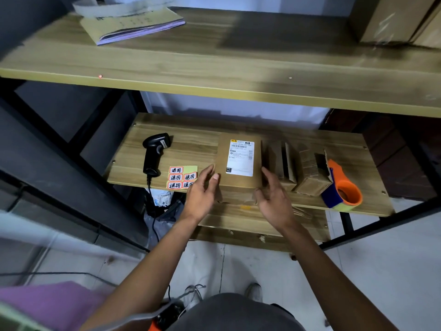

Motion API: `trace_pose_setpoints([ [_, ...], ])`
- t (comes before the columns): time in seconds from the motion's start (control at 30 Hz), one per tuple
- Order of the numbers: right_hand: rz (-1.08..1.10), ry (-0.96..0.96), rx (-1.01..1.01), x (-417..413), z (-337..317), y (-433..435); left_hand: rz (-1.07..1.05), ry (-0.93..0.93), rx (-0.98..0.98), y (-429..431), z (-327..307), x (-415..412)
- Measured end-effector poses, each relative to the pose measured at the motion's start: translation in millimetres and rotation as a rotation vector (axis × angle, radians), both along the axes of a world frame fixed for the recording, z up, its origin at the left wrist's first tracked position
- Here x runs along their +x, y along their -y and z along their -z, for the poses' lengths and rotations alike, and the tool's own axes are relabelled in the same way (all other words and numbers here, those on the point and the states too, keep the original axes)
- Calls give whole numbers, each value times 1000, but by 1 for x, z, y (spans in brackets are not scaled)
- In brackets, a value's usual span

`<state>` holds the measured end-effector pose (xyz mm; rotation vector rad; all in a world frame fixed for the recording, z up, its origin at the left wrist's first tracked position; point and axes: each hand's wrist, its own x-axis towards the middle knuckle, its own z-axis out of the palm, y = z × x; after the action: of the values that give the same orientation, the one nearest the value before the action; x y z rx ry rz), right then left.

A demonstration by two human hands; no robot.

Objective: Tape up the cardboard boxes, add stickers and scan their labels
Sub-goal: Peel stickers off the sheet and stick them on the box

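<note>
A flat cardboard box [223,161] with a white shipping label [241,157] lies on the middle wooden shelf [191,146]. My left hand [202,191] is at its near left corner, fingers spread and close to the edge. My right hand [274,197] hovers at its near right corner, fingers apart. Neither hand clearly grips the box. A black barcode scanner [155,152] lies to the left. A yellow sheet of red stickers [182,176] sits between scanner and box. An orange and blue tape dispenser [341,189] rests at the right.
Several small cardboard boxes [307,173] stand between the labelled box and the dispenser. The upper shelf [214,68] overhangs, holding a paper pad [128,25] and a large carton [393,17]. A lower shelf board [238,220] and the scanner cable [154,225] lie below.
</note>
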<state>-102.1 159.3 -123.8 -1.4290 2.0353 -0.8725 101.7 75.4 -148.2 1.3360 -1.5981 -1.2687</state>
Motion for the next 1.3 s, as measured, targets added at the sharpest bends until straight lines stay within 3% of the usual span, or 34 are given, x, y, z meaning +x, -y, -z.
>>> trace_pose_setpoints([
  [0.27,-87,-267,-211,15,-15,18,-345,-361,377,0,14,23],
  [0.57,-180,-426,-192,19,6,21,-541,-230,680,20,34,45],
  [0.9,-173,-420,-164,24,-2,19,-599,-178,747,35,44,58],
  [1.3,-187,-402,-155,24,-2,19,-626,-403,688,33,28,60],
])
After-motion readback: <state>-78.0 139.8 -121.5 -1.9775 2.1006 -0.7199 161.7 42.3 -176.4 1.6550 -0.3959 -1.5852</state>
